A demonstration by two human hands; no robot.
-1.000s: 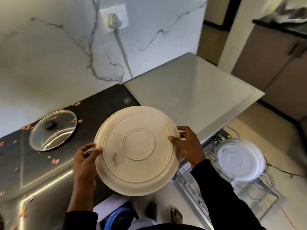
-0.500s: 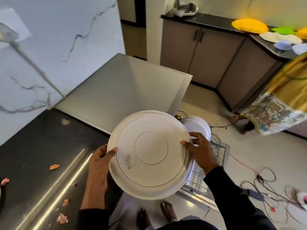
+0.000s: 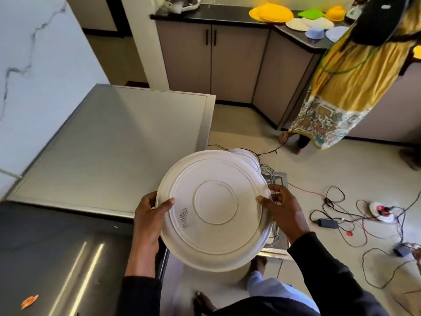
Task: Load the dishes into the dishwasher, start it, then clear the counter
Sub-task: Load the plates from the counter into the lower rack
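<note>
A large white plate [image 3: 215, 208] is held upside down in front of me, its ringed underside and a small label facing up. My left hand [image 3: 149, 215] grips its left rim and my right hand [image 3: 283, 208] grips its right rim. Below and behind the plate, the pulled-out dishwasher rack [image 3: 274, 179] shows wire tines, with another white plate [image 3: 250, 156] standing in it, mostly hidden. The grey dishwasher top [image 3: 114, 151] lies to the left.
A dark steel counter [image 3: 57, 258] with an orange scrap [image 3: 29, 301] is at lower left. Another person in a yellow dress [image 3: 341, 87] stands by the far counter [image 3: 227, 15], which carries coloured dishes [image 3: 271, 12]. Cables and adapters [image 3: 364, 220] sprawl across the floor at right.
My view has swung right, away from the sink and glass lid toward the dishwasher and room. The plate, still held in both hands, has moved over the rack.
</note>
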